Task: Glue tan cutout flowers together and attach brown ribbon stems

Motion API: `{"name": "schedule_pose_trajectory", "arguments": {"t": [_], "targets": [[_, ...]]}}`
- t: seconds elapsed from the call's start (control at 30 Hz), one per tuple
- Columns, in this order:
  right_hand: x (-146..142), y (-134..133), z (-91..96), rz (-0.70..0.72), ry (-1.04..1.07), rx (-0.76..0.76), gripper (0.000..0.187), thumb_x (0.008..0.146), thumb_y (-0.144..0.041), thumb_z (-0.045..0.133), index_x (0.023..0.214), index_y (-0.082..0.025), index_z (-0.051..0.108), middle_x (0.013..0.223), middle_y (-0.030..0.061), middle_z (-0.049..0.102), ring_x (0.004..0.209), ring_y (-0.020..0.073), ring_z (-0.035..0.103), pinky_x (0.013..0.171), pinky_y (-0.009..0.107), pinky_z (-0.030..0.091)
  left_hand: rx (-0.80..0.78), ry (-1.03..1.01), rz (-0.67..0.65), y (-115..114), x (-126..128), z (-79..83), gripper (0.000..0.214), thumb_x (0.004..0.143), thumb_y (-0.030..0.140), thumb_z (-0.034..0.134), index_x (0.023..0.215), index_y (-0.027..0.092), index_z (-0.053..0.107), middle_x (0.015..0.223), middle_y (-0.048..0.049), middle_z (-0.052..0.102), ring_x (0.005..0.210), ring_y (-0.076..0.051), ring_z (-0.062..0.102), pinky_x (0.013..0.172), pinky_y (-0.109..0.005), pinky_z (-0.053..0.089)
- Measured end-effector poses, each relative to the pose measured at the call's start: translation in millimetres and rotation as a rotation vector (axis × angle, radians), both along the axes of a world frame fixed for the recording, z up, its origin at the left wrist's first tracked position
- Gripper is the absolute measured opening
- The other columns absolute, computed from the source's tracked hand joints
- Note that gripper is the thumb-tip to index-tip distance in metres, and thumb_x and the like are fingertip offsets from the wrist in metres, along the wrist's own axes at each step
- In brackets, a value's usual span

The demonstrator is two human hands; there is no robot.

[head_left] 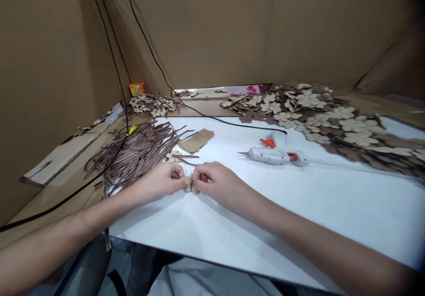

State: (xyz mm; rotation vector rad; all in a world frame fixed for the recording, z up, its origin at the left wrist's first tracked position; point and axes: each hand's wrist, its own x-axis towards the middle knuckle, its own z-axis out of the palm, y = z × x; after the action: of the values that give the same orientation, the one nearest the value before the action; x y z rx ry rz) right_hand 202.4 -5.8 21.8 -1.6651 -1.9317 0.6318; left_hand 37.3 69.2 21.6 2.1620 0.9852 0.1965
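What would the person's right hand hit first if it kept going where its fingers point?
The right hand would meet the small cardboard flower at its fingertips, seemingly touching it; the left hand lies just beyond.

You are facing a white desk (332, 207) boxed in by tall brown cardboard walls (212, 26). One panel rises behind the desk, another slants in along its left side, and the two meet at a corner beyond it. Black cables (111, 61) hang down in front of the left panel toward the desk. A small yellow-and-orange carton (137, 89) sits in that far corner. Soft, even light falls across the cardboard.
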Motion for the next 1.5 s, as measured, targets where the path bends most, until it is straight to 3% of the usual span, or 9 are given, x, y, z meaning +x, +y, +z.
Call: {"name": "schedule_pose_trajectory", "arguments": {"t": [0.1, 0.27, 0.4, 0.6, 0.73, 0.93, 1.13, 1.5], "targets": [[1.7, 0.7, -2.5, 0.001, 0.021, 0.010, 0.012, 0.073, -0.019, 0.047, 0.060, -0.020, 0.047, 0.063, -0.0023, 0.052, 0.066, 0.0143, 0.045, 0.056, 0.024, 0.029, 0.043, -0.017, 0.019, 0.8, -0.1, 0.0, 0.023, 0.074, 0.033, 0.055, 0.058, 0.017, 0.052, 0.047, 0.0062, 0.044, 0.045, -0.008, 0.035, 0.043, -0.020, 0.022], [4.4, 2.4, -5.7, 0.007, 0.045, -0.002, 0.013, 0.075, -0.018, 0.046, 0.063, -0.021, 0.051, 0.063, -0.0030, 0.052, 0.062, 0.0130, 0.046, 0.055, 0.023, 0.030, -0.155, -0.085, 0.004, 5.9, -1.4, -2.7, 0.021, 0.074, 0.032, 0.055, 0.061, 0.016, 0.055, 0.044, 0.0065, 0.044, 0.042, -0.008, 0.035, 0.043, -0.021, 0.022], [4.5, 1.6, -0.8, 0.005, 0.061, -0.013, 0.019, 0.081, -0.022, 0.045, 0.066, -0.020, 0.055, 0.068, -0.0010, 0.056, 0.066, 0.0144, 0.050, 0.059, 0.024, 0.033, -0.213, -0.124, 0.047, 5.9, -1.5, -3.7, 0.019, 0.072, 0.032, 0.058, 0.065, 0.015, 0.058, 0.043, 0.0074, 0.041, 0.041, -0.008, 0.033, 0.043, -0.021, 0.020], [3.6, -4.1, 10.8, 0.015, 0.082, -0.044, 0.021, 0.087, -0.021, 0.040, 0.071, -0.020, 0.053, 0.075, 0.0005, 0.058, 0.071, 0.0152, 0.052, 0.063, 0.026, 0.036, -0.153, -0.136, 0.058, 4.0, -0.3, -2.8, 0.019, 0.071, 0.031, 0.059, 0.065, 0.013, 0.062, 0.061, 0.0015, 0.057, 0.056, -0.011, 0.046, 0.051, -0.021, 0.030], [4.2, -5.8, 11.3, -0.031, 0.111, -0.081, 0.015, 0.087, -0.025, 0.040, 0.077, -0.021, 0.050, 0.075, -0.0009, 0.058, 0.067, 0.0143, 0.051, 0.059, 0.025, 0.035, -0.155, -0.119, 0.068, 3.7, 1.2, -0.7, 0.019, 0.070, 0.031, 0.060, 0.064, 0.013, 0.062, 0.058, 0.0026, 0.055, 0.055, -0.011, 0.045, 0.050, -0.021, 0.029], [4.1, -0.8, -2.5, -0.075, 0.119, -0.041, 0.011, 0.084, -0.032, 0.044, 0.082, -0.023, 0.051, 0.073, -0.0020, 0.058, 0.067, 0.0141, 0.051, 0.056, 0.024, 0.032, -0.143, -0.090, 0.077, 2.2, 2.2, 0.5, 0.019, 0.070, 0.031, 0.059, 0.062, 0.013, 0.061, 0.055, 0.0041, 0.050, 0.053, -0.009, 0.039, 0.046, -0.020, 0.024], [3.4, 1.4, -6.5, -0.095, 0.063, -0.043, 0.006, 0.081, -0.028, 0.048, 0.083, -0.024, 0.051, 0.068, -0.0042, 0.054, 0.065, 0.0135, 0.049, 0.055, 0.024, 0.030, -0.246, -0.139, 0.080, 2.9, 3.2, -0.4, 0.023, 0.066, 0.036, 0.065, 0.062, 0.013, 0.061, 0.058, 0.0025, 0.057, 0.053, -0.010, 0.043, 0.048, -0.019, 0.026], [5.6, 3.2, -10.2, -0.093, 0.141, -0.085, 0.010, 0.077, -0.028, 0.051, 0.086, -0.024, 0.053, 0.068, -0.0050, 0.053, 0.066, 0.0128, 0.050, 0.056, 0.024, 0.032, -0.181, -0.093, 0.073, 5.6, 2.1, -4.6, 0.026, 0.067, 0.037, 0.063, 0.061, 0.013, 0.060, 0.053, 0.0032, 0.052, 0.050, -0.009, 0.040, 0.045, -0.020, 0.022]]}}
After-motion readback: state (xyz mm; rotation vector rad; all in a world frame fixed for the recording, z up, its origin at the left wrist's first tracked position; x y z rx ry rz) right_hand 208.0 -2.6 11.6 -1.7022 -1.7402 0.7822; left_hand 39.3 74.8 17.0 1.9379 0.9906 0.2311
